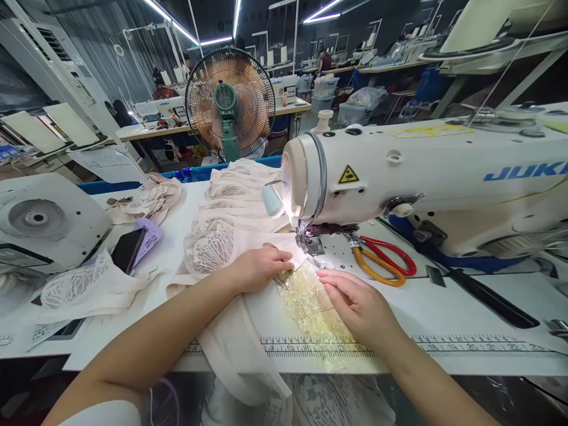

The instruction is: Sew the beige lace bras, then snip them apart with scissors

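A beige lace bra (208,248) lies on the sewing machine bed, its band reaching the needle area (306,239). My left hand (261,267) is closed on the fabric just left of the presser foot, thumb and fingers gripping its edge. To the right of the foot, my right hand (359,305) is closed in a pinch. What lies between its fingertips is too small to make out. Beneath and between the hands spreads a crinkled, yellowish clear patch (306,299). One beige strap (242,349) hangs over the table's front edge.
The white sewing machine (426,160) stands at right. Scissors (381,260) with orange and red handles lie beside its needle area. A black-handled tool (492,299), a printed ruler (461,344), more bras (242,183) and a phone (128,249) are around. A fan (228,103) stands behind.
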`<state>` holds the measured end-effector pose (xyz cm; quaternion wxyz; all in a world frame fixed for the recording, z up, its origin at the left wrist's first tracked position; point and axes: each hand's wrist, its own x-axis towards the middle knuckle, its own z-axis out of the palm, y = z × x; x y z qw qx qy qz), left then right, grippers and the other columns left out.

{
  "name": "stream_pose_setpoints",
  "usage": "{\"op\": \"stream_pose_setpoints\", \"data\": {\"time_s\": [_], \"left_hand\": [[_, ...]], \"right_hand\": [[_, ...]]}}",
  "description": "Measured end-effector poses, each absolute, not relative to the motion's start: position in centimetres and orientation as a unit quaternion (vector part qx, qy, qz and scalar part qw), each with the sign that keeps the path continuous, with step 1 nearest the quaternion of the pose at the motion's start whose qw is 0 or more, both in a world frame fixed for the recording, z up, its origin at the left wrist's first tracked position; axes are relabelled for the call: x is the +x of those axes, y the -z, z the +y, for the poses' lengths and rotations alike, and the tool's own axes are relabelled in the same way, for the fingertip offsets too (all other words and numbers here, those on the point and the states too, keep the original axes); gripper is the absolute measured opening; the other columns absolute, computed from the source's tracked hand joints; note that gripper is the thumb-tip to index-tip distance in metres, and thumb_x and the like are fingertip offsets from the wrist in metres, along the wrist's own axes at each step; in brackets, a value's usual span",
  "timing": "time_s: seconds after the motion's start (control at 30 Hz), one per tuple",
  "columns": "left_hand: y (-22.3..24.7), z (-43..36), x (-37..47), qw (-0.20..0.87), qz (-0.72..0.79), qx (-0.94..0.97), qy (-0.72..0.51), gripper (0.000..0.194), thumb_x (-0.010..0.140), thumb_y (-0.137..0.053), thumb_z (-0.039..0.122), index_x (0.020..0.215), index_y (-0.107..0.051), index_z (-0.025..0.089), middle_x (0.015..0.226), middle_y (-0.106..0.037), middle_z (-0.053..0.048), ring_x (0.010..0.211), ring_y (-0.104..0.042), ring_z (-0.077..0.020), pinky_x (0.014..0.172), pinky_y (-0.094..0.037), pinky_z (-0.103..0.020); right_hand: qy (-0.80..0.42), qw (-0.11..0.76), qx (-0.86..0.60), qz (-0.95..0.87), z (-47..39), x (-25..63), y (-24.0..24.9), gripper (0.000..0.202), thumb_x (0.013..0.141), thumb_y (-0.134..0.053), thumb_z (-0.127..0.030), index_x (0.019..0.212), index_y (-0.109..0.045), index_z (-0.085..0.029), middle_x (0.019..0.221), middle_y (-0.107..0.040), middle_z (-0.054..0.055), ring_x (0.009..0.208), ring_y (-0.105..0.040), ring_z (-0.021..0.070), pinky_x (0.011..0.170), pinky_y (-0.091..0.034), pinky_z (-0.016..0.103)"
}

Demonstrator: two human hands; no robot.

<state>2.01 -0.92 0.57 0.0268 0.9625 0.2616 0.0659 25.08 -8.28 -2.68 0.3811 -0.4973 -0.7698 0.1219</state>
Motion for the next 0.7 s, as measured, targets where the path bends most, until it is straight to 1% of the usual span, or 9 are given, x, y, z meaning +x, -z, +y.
{"op": "stream_pose_setpoints", "data": {"time_s": [0.13, 0.23, 0.33, 0.57, 0.7], "left_hand": [[-0.4, -0.6, 2.0, 0.019, 0.258, 0.964, -0.06, 0.043, 0.078, -0.042, 0.003, 0.113, -0.058, 0.021, 0.122, -0.058, -0.003, 0.097, -0.054, -0.0203, 0.073, -0.048, -0.028], [-0.4, -0.5, 2.0, 0.014, 0.258, 0.965, -0.052, 0.042, 0.079, -0.041, 0.004, 0.114, -0.057, 0.022, 0.123, -0.057, -0.001, 0.096, -0.054, -0.0197, 0.074, -0.046, -0.028], [-0.4, -0.3, 2.1, 0.007, 0.259, 0.964, -0.053, 0.041, 0.081, -0.04, 0.004, 0.114, -0.057, 0.022, 0.123, -0.058, -0.001, 0.097, -0.054, -0.0191, 0.075, -0.045, -0.028], [-0.1, 1.2, 1.9, -0.002, 0.285, 0.957, -0.06, 0.034, 0.087, -0.04, 0.012, 0.113, -0.059, 0.024, 0.127, -0.056, 0.0, 0.106, -0.053, -0.0203, 0.077, -0.045, -0.028], [-0.6, 1.9, 1.9, 0.002, 0.303, 0.953, -0.029, 0.036, 0.086, -0.041, 0.011, 0.115, -0.059, 0.023, 0.13, -0.054, -0.002, 0.11, -0.052, -0.0209, 0.08, -0.045, -0.028]], "right_hand": [[-0.125, 0.378, -0.499, -0.77, -8.2, 25.2, 3.0, 0.025, 0.088, -0.042, -0.027, 0.09, -0.066, -0.021, 0.099, -0.069, 0.007, 0.096, -0.063, 0.0225, 0.082, -0.054, 0.038], [-0.129, 0.38, -0.502, -0.766, -8.2, 25.2, 3.0, 0.025, 0.088, -0.042, -0.027, 0.09, -0.066, -0.02, 0.1, -0.069, 0.007, 0.097, -0.063, 0.0226, 0.082, -0.054, 0.038], [-0.13, 0.378, -0.502, -0.767, -8.2, 25.2, 3.0, 0.024, 0.088, -0.042, -0.027, 0.091, -0.065, -0.021, 0.1, -0.069, 0.007, 0.097, -0.062, 0.0225, 0.083, -0.053, 0.038], [-0.138, 0.368, -0.504, -0.77, -8.2, 25.1, 3.1, 0.024, 0.089, -0.042, -0.026, 0.093, -0.065, -0.02, 0.101, -0.068, 0.007, 0.098, -0.061, 0.0219, 0.083, -0.052, 0.036], [-0.136, 0.372, -0.489, -0.778, -8.0, 25.1, 2.9, 0.023, 0.089, -0.042, -0.025, 0.093, -0.064, -0.02, 0.1, -0.067, 0.007, 0.097, -0.061, 0.0215, 0.083, -0.052, 0.036]]}}
